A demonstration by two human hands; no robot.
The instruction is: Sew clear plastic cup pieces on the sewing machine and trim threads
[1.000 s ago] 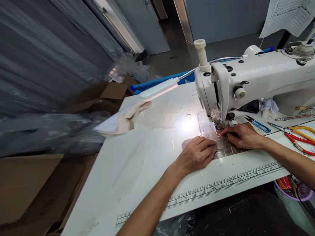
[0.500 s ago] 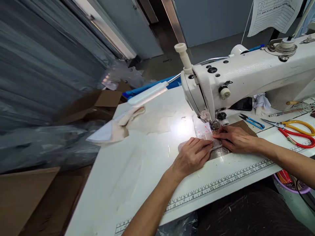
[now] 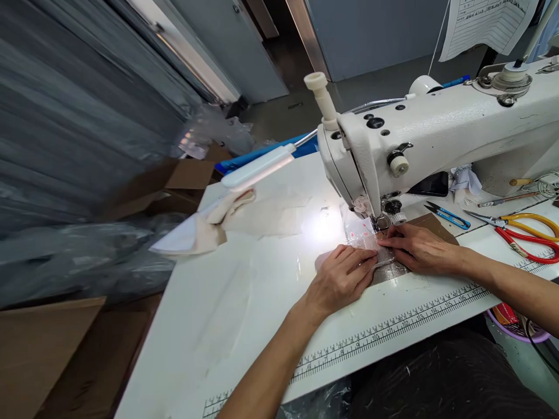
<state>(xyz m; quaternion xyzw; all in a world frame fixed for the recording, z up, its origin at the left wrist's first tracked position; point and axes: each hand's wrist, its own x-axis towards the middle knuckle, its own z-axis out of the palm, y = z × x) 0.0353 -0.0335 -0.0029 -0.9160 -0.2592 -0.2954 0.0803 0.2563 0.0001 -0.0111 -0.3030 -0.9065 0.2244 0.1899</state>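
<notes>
A thin, translucent white piece with small red marks (image 3: 358,231) lies under the needle area of a white sewing machine (image 3: 419,134). My left hand (image 3: 347,276) rests on its near left part, fingers extended close together and lying fairly flat. My right hand (image 3: 419,249) is just right of the presser foot (image 3: 381,222), its thumb and fingers pinched at the piece's right edge. The fingertips of both hands are close together. Beneath them shows a silvery metal plate (image 3: 390,272). Some of the piece is hidden by the fingers.
Blue thread snips (image 3: 449,216) and red-and-yellow-handled scissors (image 3: 519,228) lie right of my right hand, near a dark phone (image 3: 430,184). A cream cloth (image 3: 209,230) sits at the table's left edge. A lamp (image 3: 259,167) reaches over the back; a printed ruler (image 3: 375,337) runs along the front.
The view has shifted very slightly. Both hands and the translucent piece stay in nearly the same place by the needle.
</notes>
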